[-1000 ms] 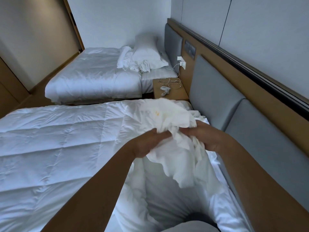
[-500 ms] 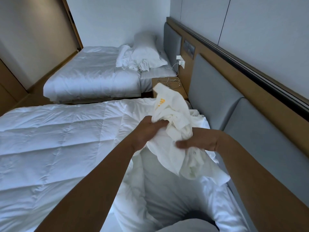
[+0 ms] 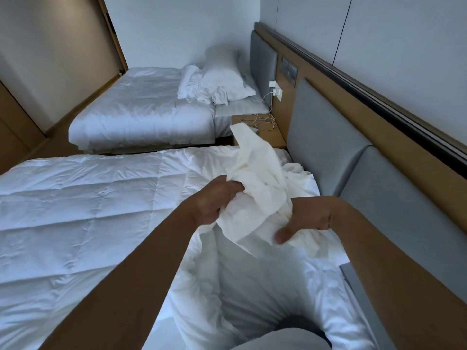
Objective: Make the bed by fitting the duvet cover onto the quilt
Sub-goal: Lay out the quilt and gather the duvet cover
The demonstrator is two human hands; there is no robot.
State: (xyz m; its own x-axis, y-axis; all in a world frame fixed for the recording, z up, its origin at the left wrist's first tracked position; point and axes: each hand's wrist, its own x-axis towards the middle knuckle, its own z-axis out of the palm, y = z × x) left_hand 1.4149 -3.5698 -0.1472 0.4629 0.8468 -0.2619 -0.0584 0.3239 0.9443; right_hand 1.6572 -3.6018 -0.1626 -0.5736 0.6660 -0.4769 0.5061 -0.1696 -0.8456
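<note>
A white quilt (image 3: 83, 210) with stitched squares lies spread over the near bed. Above its head end I hold a bunched, cream-white duvet cover (image 3: 257, 183), one corner of it sticking up toward the nightstand. My left hand (image 3: 214, 200) grips the bunch from the left, fingers curled into the cloth. My right hand (image 3: 305, 218) grips it lower on the right, thumb pressed on the fabric. More white cover fabric (image 3: 252, 294) hangs and pools below my hands.
A grey padded headboard (image 3: 326, 137) runs along the right. A wooden nightstand (image 3: 267, 136) with cables stands between the beds. The far bed (image 3: 141, 112) carries a pillow (image 3: 225, 82) and crumpled linen. Chargers (image 3: 275, 88) are plugged into the wall.
The cover's raised corner has shifted up and left, and the orange mark on it is out of sight. My right hand has dropped lower along the fabric; my left hand stays on the bunch.
</note>
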